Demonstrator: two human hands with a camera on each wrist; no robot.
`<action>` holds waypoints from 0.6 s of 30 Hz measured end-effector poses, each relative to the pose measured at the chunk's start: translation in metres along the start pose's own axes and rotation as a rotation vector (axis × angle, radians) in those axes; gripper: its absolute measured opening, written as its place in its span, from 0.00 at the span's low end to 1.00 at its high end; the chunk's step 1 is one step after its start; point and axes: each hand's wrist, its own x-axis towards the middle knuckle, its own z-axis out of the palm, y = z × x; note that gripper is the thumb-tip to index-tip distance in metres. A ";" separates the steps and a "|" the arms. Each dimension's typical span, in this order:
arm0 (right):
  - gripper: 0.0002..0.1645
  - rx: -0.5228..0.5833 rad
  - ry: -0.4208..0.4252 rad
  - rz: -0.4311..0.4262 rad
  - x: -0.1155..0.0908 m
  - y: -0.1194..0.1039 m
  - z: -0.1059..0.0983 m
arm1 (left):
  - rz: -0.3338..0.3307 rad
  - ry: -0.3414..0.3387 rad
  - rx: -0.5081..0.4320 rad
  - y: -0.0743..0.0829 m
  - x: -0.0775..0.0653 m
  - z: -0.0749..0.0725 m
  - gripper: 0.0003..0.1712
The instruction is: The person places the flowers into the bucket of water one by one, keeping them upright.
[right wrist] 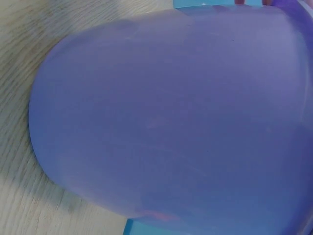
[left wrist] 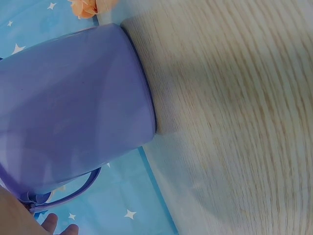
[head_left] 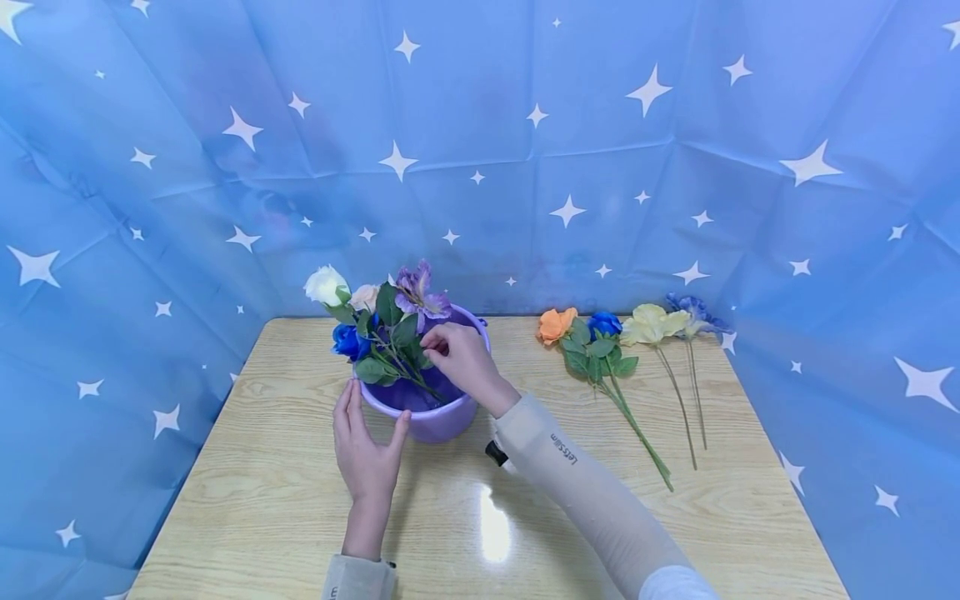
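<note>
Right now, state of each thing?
Bucket: upright
Handle: lowered
White rose: leaning left
Peach rose: partly hidden
Left blue rose: at rim
Purple flower: open
Orange rose: lying
Right blue rose: lying
Yellow flower: lying
Bluish flower: lying
Left hand: against bucket
Right hand: fingers curled, grip unclear

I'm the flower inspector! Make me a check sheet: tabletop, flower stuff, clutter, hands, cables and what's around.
Surface: wooden-looking table, one glare patch.
Job's things: purple bucket with white rose, pale pink rose, blue rose and purple flower; orange rose, second blue rose, pale yellow flower and violet-blue flower lie right of it.
Clutter: black item beside the right sleeve, unclear what.
Left hand: touches the bucket's rim.
Right hand: over the bucket, grip unclear.
Cables: nothing seen.
Surroundings: blue starry cloth.
</note>
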 end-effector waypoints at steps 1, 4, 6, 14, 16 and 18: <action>0.05 0.006 0.001 0.000 0.000 0.000 0.000 | 0.001 0.000 0.000 0.000 0.000 0.000 0.50; 0.05 0.020 0.006 -0.003 -0.001 0.000 -0.001 | 0.000 0.002 0.000 0.001 0.000 0.000 0.50; 0.05 0.031 0.013 -0.008 -0.002 0.000 -0.002 | 0.000 0.003 0.002 0.001 0.000 0.000 0.50; 0.04 0.056 0.048 -0.020 -0.005 0.002 -0.007 | -0.002 0.003 0.005 0.001 0.000 0.000 0.50; 0.04 0.058 0.053 -0.020 -0.006 0.002 -0.009 | 0.001 0.005 0.002 0.001 0.000 0.000 0.50; 0.04 0.058 0.059 -0.019 -0.007 0.003 -0.011 | 0.005 0.007 -0.001 0.001 0.000 0.000 0.50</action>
